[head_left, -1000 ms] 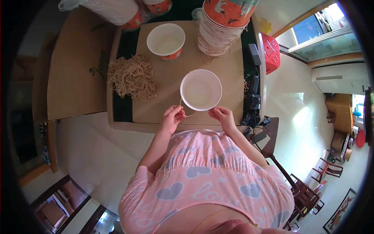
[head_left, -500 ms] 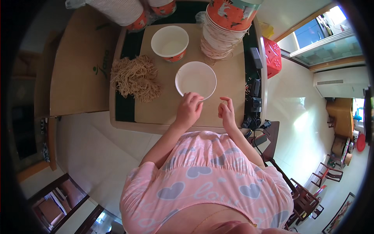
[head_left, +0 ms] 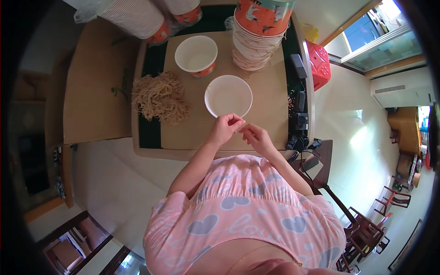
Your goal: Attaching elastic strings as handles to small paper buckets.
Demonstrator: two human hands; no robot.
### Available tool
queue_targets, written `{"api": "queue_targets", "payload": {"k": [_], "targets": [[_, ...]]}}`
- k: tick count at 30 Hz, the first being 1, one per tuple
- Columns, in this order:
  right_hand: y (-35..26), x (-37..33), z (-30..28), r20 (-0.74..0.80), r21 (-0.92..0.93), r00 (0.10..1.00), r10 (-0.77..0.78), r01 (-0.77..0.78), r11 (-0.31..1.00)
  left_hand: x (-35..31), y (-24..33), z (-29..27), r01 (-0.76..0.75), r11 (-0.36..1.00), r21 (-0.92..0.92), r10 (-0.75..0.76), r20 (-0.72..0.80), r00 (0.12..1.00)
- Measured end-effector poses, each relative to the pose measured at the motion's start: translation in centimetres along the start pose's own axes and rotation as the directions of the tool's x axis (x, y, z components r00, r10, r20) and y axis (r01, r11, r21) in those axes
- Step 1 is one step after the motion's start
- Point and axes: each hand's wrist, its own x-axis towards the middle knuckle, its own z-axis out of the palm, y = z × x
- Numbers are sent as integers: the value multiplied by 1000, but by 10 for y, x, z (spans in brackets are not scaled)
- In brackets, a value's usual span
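Note:
A white-lined paper bucket stands on the brown board in front of me, its opening facing up. At its near rim my left hand is closed in a pinch. Just to the right, my right hand is also pinched, its fingertips almost meeting those of the left. A thin tan string seems to run between the fingertips, though it is very fine. Left of the bucket lies a loose heap of tan strings. Behind stands another bucket, orange outside with white animal shapes.
A tall stack of buckets with strings hanging from it rises at the back right. Wrapped bucket stacks lean at the back left. Black adapters and cables line the right edge. A large cardboard box is at the left.
My right hand has moved left and its fingertips have come up to my left hand's. My left hand has shifted slightly nearer to me. The view has shifted a little.

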Motion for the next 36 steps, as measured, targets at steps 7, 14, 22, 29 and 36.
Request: {"api": "queue_targets", "payload": {"k": [7,14,22,29,36], "targets": [[2,6,0,-199,-122,978,-62,38,992,4,-20,-8,-40,992,116,45,-40,998],[23,15,-6,-225,39,974,-8,17,999,24,-27,-17,-460,256,850,660,194,726],[-5,53,6,-242,-37,920,-309,310,950,34,6,-47,-231,926,299,263,-73,962],[-20,54,10,-139,-214,893,-428,395,893,27,12,-53,-90,985,146,97,-42,994],[-17,49,7,-149,-274,885,-442,392,878,23,15,-54,-80,997,-17,81,19,997]]}}
